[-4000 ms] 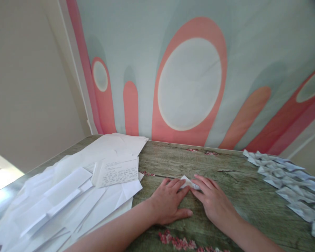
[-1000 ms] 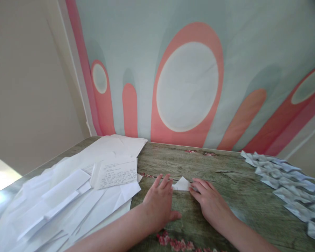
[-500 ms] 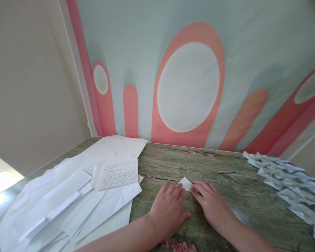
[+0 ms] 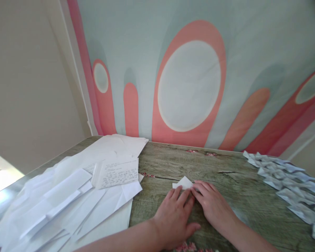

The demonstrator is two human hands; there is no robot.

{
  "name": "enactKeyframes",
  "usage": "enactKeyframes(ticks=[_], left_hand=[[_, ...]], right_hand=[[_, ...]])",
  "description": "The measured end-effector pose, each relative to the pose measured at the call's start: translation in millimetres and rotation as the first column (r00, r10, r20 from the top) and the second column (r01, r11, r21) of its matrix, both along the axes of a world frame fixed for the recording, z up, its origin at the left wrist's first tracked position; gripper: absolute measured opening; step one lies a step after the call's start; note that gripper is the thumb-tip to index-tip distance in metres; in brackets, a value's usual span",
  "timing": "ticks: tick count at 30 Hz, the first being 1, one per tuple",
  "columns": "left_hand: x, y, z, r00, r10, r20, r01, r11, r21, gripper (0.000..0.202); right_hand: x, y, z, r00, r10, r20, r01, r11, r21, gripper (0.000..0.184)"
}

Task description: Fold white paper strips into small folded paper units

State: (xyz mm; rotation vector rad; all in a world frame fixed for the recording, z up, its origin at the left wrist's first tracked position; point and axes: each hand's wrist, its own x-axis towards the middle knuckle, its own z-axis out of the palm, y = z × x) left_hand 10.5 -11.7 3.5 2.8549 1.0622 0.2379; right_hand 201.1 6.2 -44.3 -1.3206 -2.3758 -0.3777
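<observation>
A small folded piece of white paper [image 4: 184,182] lies on the table in front of me, with a pointed top and a flat tab sticking out to the left. Over its lower edge rest the fingertips of my left hand [image 4: 174,217]; that hand is laid flat, fingers stretched and thumb apart. At the paper's right corner, my right hand [image 4: 214,203] has its fingers bent together, gripping the edge. The paper's bottom part is hidden under my fingers.
White sheets and folded strips [image 4: 65,206] spread over the table's left side, topped by a sheet with handwriting [image 4: 118,174]. Rows of folded paper pieces [image 4: 291,190] line the right side. A patterned wall covering [image 4: 147,70] rises behind the wood-look table [image 4: 162,157].
My left hand has slid down and slightly right on the folded paper, uncovering its left tab. My right hand stays at the right corner.
</observation>
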Motion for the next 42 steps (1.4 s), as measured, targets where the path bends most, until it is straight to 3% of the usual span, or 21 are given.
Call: enactKeyframes(ticks=[5,12,23,27,34,42], left_hand=[[0,2,2.2,1.0,0.008,-0.017,-0.008,1.0,-0.024,0.069],[-1,2,10.6,1.0,-0.012,-0.006,0.012,0.998,-0.063,0.071],[2,8,-0.8,1.0,-0.007,0.012,0.006,1.0,0.012,0.059],[0,13,2.6,0.999,-0.011,0.042,0.01,1.0,0.016,0.048],[-6,24,4.5,0.988,0.015,0.153,-0.011,0.999,-0.03,0.031],[-9,34,-8.3,0.944,0.048,0.325,-0.009,0.993,-0.12,0.03]], right_hand=[[-1,0,3.9,1.0,-0.015,0.013,0.015,1.0,0.0,0.023],[7,1,8.7,0.998,-0.039,0.053,0.044,0.994,-0.095,0.024],[18,0,17.6,0.986,-0.096,0.136,0.106,0.992,-0.065,0.028],[20,1,17.2,0.993,-0.102,0.061,0.108,0.986,-0.123,0.028],[26,11,9.0,0.953,-0.157,-0.258,0.119,0.98,-0.158,0.023],[22,14,5.5,0.933,-0.124,-0.338,0.059,0.979,-0.196,0.016]])
